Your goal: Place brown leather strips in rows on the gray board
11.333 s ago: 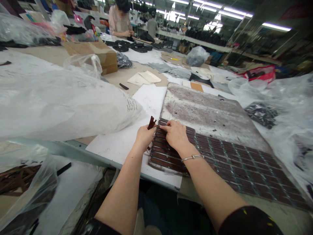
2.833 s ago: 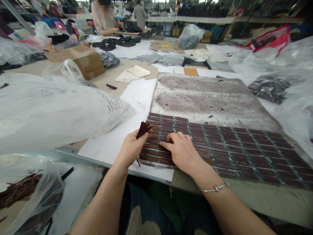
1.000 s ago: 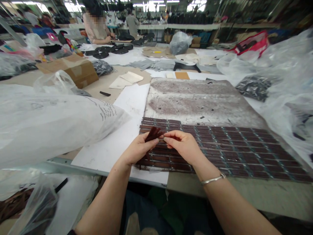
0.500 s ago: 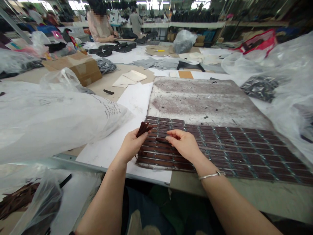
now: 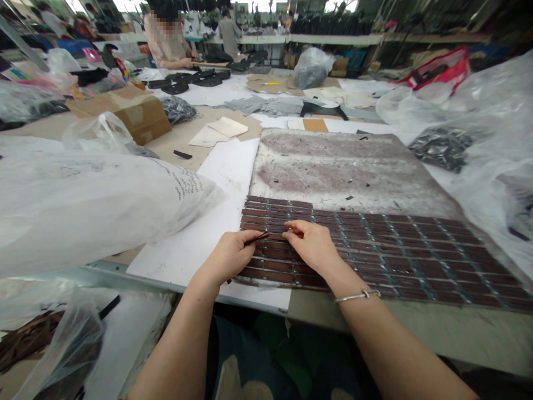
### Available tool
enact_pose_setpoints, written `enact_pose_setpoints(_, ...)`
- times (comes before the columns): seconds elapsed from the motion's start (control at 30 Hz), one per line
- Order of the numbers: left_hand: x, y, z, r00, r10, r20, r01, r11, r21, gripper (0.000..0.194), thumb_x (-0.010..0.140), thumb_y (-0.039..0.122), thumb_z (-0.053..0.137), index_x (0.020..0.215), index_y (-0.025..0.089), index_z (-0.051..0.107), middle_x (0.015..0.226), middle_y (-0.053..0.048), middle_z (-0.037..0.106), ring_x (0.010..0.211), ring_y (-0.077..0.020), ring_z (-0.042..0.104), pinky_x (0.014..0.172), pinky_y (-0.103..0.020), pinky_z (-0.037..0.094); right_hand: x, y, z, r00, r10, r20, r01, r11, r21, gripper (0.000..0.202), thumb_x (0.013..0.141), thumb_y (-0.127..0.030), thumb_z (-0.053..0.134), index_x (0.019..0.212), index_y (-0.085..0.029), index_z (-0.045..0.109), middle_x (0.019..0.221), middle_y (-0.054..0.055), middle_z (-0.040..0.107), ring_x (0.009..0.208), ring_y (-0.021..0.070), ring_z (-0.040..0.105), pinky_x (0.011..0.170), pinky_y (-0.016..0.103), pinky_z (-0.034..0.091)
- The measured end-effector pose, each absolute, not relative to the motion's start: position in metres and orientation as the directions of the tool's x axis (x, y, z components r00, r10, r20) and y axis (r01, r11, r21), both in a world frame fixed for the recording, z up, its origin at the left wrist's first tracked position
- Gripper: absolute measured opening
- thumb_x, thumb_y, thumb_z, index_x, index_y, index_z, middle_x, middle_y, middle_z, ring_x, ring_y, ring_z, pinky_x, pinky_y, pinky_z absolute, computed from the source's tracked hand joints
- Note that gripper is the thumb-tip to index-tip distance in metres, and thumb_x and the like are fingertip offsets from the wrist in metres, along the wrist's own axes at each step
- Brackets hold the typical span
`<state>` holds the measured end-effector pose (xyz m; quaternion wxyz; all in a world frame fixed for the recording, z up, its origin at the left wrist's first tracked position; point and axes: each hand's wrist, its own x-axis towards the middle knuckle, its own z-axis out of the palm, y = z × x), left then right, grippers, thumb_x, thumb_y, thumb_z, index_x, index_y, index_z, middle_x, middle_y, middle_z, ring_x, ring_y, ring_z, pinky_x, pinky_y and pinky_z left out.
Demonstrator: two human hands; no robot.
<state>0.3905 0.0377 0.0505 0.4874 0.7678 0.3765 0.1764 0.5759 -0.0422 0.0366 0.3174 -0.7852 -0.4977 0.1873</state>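
Rows of dark brown strips (image 5: 395, 244) lie side by side on a worn grey-brown board (image 5: 316, 164). Over the left end of these rows, my left hand (image 5: 229, 258) is closed, palm down, on thin brown strips (image 5: 258, 238). Most of that bundle is hidden behind the fingers. My right hand (image 5: 312, 244), with a bracelet at the wrist, pinches the right end of a single brown strip (image 5: 275, 237). This strip stretches between both hands, lying along the row; whether it touches the board I cannot tell.
A large white plastic bag (image 5: 104, 200) bulges at the left, with a cardboard box (image 5: 125, 114) behind it. Clear plastic bags (image 5: 491, 139) crowd the right side. Below left, an open bag holds more brown strips (image 5: 29, 339). A person (image 5: 166, 41) works across the table.
My left hand has turned palm down and lowered, so the fanned bundle is now mostly hidden. The strip at my right fingers now lies along the row. My right hand has barely moved.
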Motion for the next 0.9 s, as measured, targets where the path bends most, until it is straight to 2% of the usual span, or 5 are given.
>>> enact_pose_setpoints(0.1,0.392,0.037,0.046,0.731,0.676,-0.092,0.437,-0.361,0.824,0.043,0.078,0.019,0.046,0.114,0.027,0.067,0.115,0.001,0.067,0.111,-0.0218,0.059,0.103,-0.037,0.039,0.576,-0.042,0.036,0.420,0.907,0.038,0.686,-0.290,-0.668,0.025,0.078,-0.023,0.062,0.101,-0.023,0.071,0.085,0.000,0.073,0.082,0.0173,0.068,0.085,0.032,0.050)
enact_pose_setpoints(0.47,0.397,0.036,0.040,0.730,0.671,-0.131,0.603,-0.540,0.587,0.050,0.076,0.014,0.042,0.120,0.025,0.063,0.118,-0.003,0.065,0.109,-0.0220,0.060,0.100,-0.035,0.042,0.576,-0.042,0.025,0.372,0.918,0.139,0.761,-0.216,-0.612,0.024,0.080,-0.024,0.059,0.102,-0.024,0.070,0.091,0.001,0.073,0.086,0.0178,0.067,0.085,0.032,0.050)
enact_pose_setpoints(0.67,0.398,0.036,0.039,0.737,0.665,-0.124,0.607,-0.570,0.553,0.050,0.077,0.015,0.040,0.120,0.021,0.063,0.119,-0.005,0.065,0.110,-0.0218,0.060,0.100,-0.033,0.041,0.576,-0.043,0.027,0.320,0.934,0.160,0.818,-0.187,-0.543,0.024,0.082,-0.022,0.056,0.102,-0.021,0.069,0.099,0.004,0.072,0.092,0.0188,0.066,0.087,0.033,0.048)
enact_pose_setpoints(0.9,0.398,0.034,0.041,0.733,0.668,-0.126,0.613,-0.569,0.548,0.049,0.078,0.015,0.039,0.120,0.022,0.064,0.119,-0.005,0.065,0.109,-0.0227,0.060,0.100,-0.034,0.041,0.576,-0.045,0.028,0.289,0.942,0.171,0.853,-0.173,-0.492,0.024,0.083,-0.021,0.057,0.103,-0.019,0.068,0.096,0.005,0.070,0.089,0.0187,0.064,0.083,0.032,0.047)
